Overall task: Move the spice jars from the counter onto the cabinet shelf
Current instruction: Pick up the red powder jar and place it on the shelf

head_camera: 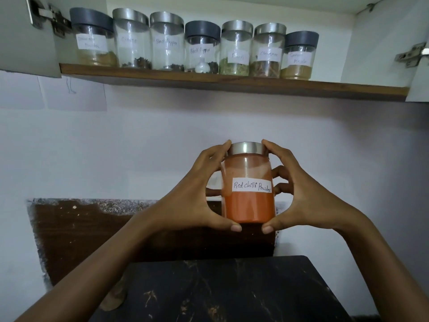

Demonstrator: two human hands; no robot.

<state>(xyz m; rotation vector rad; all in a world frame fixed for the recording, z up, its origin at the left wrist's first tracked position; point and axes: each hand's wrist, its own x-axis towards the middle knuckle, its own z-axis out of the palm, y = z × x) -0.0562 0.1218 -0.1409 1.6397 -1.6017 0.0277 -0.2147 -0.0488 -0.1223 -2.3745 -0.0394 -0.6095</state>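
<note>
while raised upright, chilli jar (248, 189) sits gripped between left hand (192, 196) and right hand (301, 194).

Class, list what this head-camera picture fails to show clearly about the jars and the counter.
1. Head view: label on the second shelf jar, too blurred to read.
2. Head view: dim object at the counter edge, partly behind the left forearm.
3. Head view: far side of the red chilli powder jar, covered by the left hand and right hand.
</note>
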